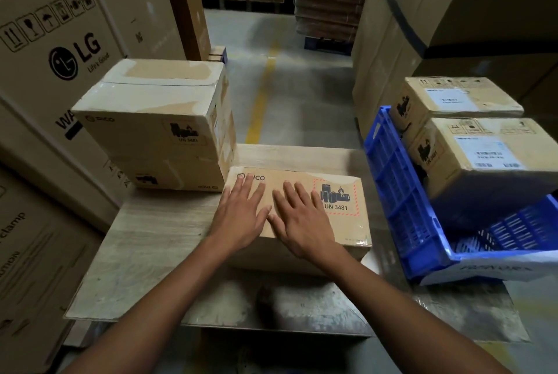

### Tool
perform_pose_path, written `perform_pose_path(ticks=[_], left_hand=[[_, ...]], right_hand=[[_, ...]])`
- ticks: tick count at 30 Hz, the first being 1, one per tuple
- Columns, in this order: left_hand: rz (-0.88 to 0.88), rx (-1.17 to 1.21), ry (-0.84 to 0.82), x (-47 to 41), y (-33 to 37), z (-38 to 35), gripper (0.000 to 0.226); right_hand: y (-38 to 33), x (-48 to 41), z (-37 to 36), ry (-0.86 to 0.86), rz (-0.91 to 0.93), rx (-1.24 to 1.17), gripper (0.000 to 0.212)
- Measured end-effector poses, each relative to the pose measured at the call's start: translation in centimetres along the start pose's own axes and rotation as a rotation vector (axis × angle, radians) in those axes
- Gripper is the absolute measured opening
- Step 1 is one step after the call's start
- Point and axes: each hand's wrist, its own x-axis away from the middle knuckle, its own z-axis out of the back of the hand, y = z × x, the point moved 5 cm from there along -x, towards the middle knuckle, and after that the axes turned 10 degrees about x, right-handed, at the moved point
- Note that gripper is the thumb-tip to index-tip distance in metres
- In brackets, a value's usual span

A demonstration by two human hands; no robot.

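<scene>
On the pale wooden table top [145, 240] lay a flat brown cardboard carton [341, 222] printed with a red-bordered UN 3481 battery label, and both hands rested flat on its upper face. The left hand [241, 216] and the right hand [299, 222] lay side by side, fingers straight and spread, palms down, gripping nothing. Just left of the carton, touching its far left corner, stood a stack of two similar tan cartons [157, 129], a wall on that side. To the right, a tilted blue plastic lattice crate [401, 201] held two more labelled cartons [477, 156] and stood close beside the carton's right end. Tall LG-printed cardboard boxes [57, 50] hemmed in the left, while a grey floor aisle with a yellow line [262, 96] ran beyond.
</scene>
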Motion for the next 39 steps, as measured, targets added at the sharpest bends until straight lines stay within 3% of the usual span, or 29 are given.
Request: perform_pose_path(ticks=[7, 13, 19, 22, 24, 27, 30, 39], left_hand=[[0.047, -0.068, -0.153, -1.5, 1.9, 0.7, 0.064], [-0.014, -0.059, -0.149, -2.2, 4.0, -1.7, 0.065], [-0.088, -0.097, -0.217, -3.2, 3.4, -1.8, 0.07], [-0.037, -0.028, -0.075, -3.1, 1.9, -0.8, 0.074], [0.162, 0.037, 0.058, -2.9, -0.1, 0.1, 0.075], [0.403, 0.241, 0.086, -2.5, -1.8, 1.1, 0.075], [0.414, 0.326, 0.125, -2.0, -1.6, 1.7, 0.07], [0.339, 0.579, 0.341, 0.3, -2.0, 2.3, 0.052]], right_hand=[[2.1, -0.8, 2.3, 0.001, 0.044, -0.065, 0.061], [5.8, 1.1, 0.1, -0.059, -0.139, 0.036, 0.066], [5.6, 1.0, 0.2, -0.077, -0.142, 0.045, 0.065], [6.5, 1.8, 0.6, 0.025, -0.337, -0.001, 0.072], [7.5, 2.7, 0.7, 0.061, -0.565, -0.094, 0.076], [8.6, 3.5, 0.7, 0.076, -0.785, -0.283, 0.077], [8.7, 3.7, 0.7, 0.082, -0.779, -0.326, 0.072], [8.2, 5.6, 2.1, 0.312, -0.834, -0.437, 0.056]])
